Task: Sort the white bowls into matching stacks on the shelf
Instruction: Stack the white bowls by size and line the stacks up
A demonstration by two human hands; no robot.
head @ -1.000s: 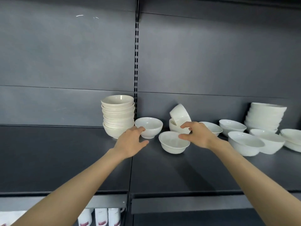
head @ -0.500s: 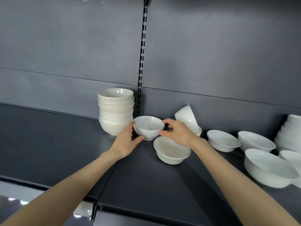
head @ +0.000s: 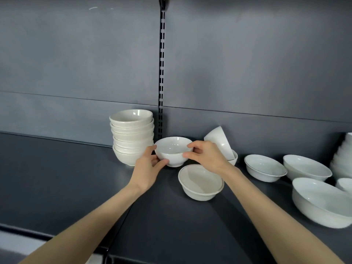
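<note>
A small white footed bowl (head: 172, 149) stands on the dark shelf (head: 76, 183), just right of a stack of several cream bowls (head: 132, 136). My left hand (head: 147, 167) grips its left side, thumb under the wall. My right hand (head: 206, 156) pinches its right rim. In front of the right hand sits a cream bowl with a thin rim line (head: 201, 181). Behind that hand a white bowl (head: 219, 140) leans tilted in another bowl against the back wall.
More white bowls lie to the right: a lined one (head: 264, 167), a wider one (head: 306, 167), a large one (head: 322, 202) near the edge and a blurred stack (head: 342, 157) at the far right. A slotted upright (head: 161, 73) runs up the back panel.
Both hands have closed in on the small footed bowl and now hold it from either side. The view has shifted closer and slightly left.
</note>
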